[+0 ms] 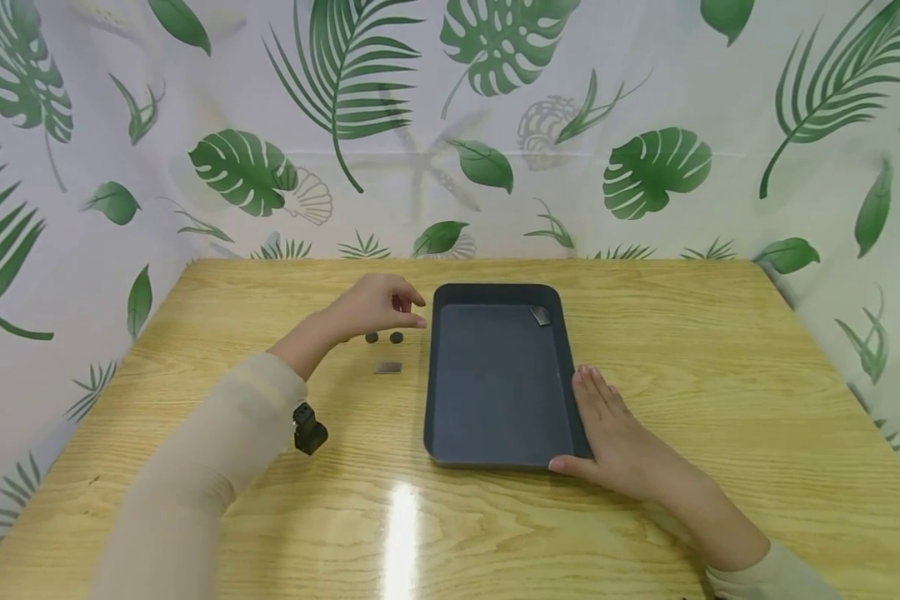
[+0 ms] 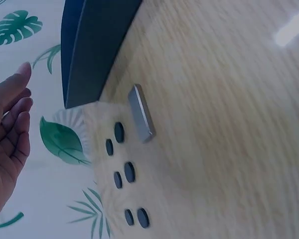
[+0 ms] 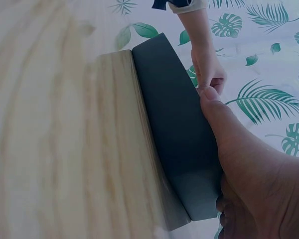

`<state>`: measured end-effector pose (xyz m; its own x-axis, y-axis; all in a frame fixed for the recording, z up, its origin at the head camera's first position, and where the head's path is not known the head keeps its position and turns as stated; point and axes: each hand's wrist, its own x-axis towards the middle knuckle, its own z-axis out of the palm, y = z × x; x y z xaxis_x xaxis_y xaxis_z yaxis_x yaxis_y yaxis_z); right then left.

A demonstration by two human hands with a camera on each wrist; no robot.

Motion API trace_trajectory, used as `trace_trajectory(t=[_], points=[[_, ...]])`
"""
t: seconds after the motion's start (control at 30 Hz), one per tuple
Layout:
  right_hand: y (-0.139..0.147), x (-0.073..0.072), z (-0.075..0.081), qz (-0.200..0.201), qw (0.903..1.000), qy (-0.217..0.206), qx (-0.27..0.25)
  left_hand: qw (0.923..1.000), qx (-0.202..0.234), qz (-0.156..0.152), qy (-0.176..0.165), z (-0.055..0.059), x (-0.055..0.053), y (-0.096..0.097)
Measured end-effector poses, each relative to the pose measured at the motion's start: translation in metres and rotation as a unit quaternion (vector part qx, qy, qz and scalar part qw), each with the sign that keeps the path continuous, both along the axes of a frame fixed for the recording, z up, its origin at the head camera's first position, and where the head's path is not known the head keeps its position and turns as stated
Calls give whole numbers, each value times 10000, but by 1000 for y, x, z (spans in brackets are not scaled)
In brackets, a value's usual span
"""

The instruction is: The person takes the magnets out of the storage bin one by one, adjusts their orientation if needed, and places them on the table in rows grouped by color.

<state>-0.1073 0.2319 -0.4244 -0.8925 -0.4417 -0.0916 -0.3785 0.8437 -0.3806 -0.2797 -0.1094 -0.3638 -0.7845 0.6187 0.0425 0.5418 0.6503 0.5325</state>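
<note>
A dark grey rectangular tray [image 1: 498, 383] lies on the wooden table. Inside its far right corner is a small silvery flat piece [image 1: 540, 316]. My left hand [image 1: 378, 304] hovers just left of the tray's far left side, fingers loosely bent and thumb stretched out, with nothing visible between them. Below and beside it, a small silver bar [image 2: 141, 113] and several small black discs [image 2: 129, 172] lie on the table. At the tray's near right corner, my right hand [image 1: 618, 437] rests with straight fingers along the side and the thumb [image 3: 212, 94] at the front rim.
The wooden table [image 1: 720, 358] reaches back to a white wall covering [image 1: 390, 208] with green leaf prints. A small black device [image 1: 309, 429] shows at the left sleeve. Glare lies on the table in front of the tray.
</note>
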Motion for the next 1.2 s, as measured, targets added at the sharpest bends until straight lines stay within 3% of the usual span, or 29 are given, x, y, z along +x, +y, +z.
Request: trace_trajectory(t=[0.13, 0.37, 0.8, 1.03, 1.2], points=[[0, 0, 0, 16, 10000, -2, 2, 9995, -127, -231, 182, 5, -3, 17], [1, 0, -1, 17, 10000, -18, -50, 9988, -75, -485, -17, 16, -7, 49], [3, 0, -1, -45, 10000, -42, -36, 9963, -172, -841, -31, 18, -23, 99], [4, 0, 1, -25, 10000, -58, -75, 9941, -384, -985, -236, 6, -27, 125], [1, 0, 1, -20, 9999, -64, -88, 9932, -718, -907, -100, -7, -25, 144]])
